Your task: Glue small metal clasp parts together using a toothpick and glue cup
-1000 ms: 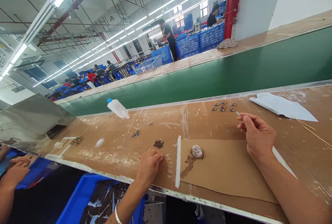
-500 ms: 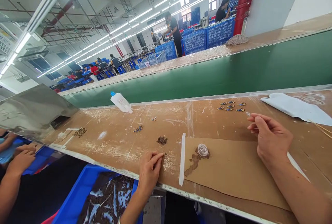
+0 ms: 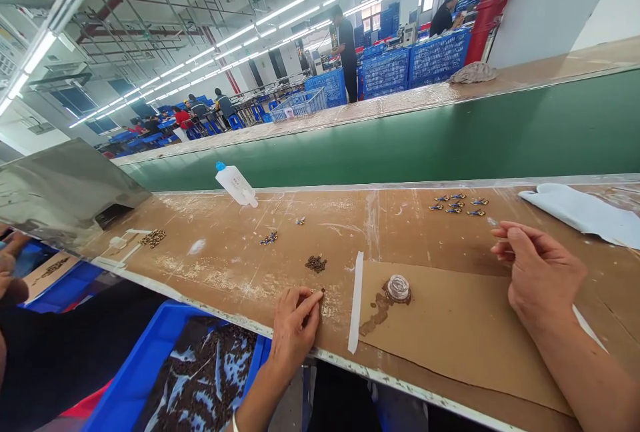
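Note:
My left hand (image 3: 296, 329) rests on the near edge of the brown worktable (image 3: 240, 252), fingers pressed together over a few tiny dark pieces. A small pile of dark pieces (image 3: 316, 263) lies just beyond it. My right hand (image 3: 540, 272) is closed in a pinch on a thin white stick, whose tip points toward a group of small blue and gold parts (image 3: 457, 205). A small round cap with brown glue (image 3: 399, 287) sits on a cardboard sheet (image 3: 450, 332) between my hands.
A white squeeze bottle (image 3: 236, 185) lies at the table's far edge beside the green conveyor belt (image 3: 400, 145). A white cloth (image 3: 585, 213) lies far right. A blue bin (image 3: 165, 379) of dark pieces sits below the table. Another person's hand (image 3: 7, 265) shows at left; workers stand by blue crates.
The view has tilted and shifted slightly. My left hand has slid back toward the table's near edge. My right hand keeps its pinch on the stick. The person's hands at left have drawn back.

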